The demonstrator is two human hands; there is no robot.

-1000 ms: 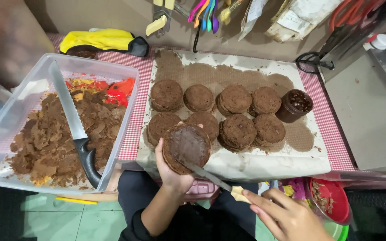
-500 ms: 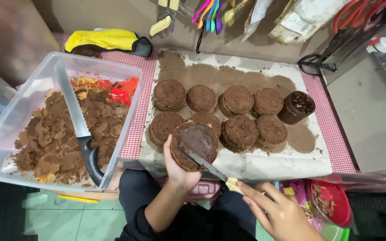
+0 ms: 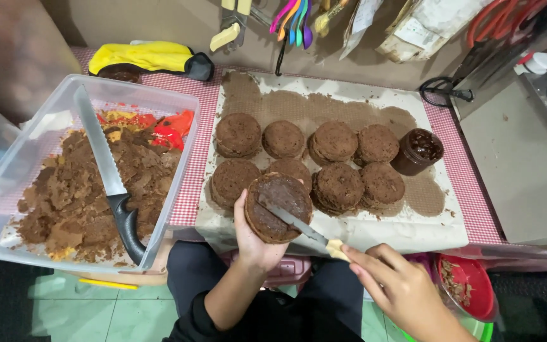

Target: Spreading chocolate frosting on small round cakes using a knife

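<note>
A round chocolate cake layer (image 3: 278, 207) is gripped in the left hand (image 3: 256, 235) above the table edge — spreading is in hand. The small knife (image 3: 294, 221), clasped by the right hand (image 3: 395, 289), lies across it; even strokes seem needed next.

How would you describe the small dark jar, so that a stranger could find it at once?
Look at the white paper sheet on the checked tablecloth, where round brown cakes lie in two rows. At the right end of the back row stands the jar. Unlike the flat cakes, it is open-topped and holds glossy dark spread.
</note>
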